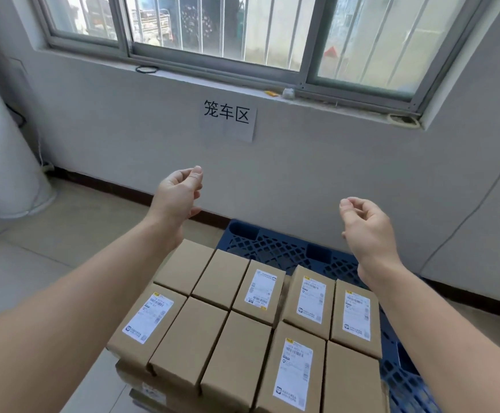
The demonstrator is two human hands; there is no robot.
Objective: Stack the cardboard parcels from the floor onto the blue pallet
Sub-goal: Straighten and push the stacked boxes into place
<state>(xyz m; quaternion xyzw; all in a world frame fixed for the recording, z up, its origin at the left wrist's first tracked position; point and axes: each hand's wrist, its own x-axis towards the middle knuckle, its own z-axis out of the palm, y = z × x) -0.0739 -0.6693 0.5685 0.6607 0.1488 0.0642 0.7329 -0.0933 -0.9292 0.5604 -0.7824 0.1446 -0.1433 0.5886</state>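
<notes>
The left hand (180,192) and right hand (365,222) hung loosely curled, holding nothing, above stacked cardboard parcels (189,332); bare blue pallet (272,248) showed at one o'clock.

I record the parcels (213,347) as plain tan-brown cardboard; several carry white labels (311,299) with black print and a small yellow mark. The pallet (278,248) is dark blue with an open lattice pattern. Sign (227,117): white, black characters. Skirting (117,189) dark brown; floor (34,248) pale beige tile.
</notes>
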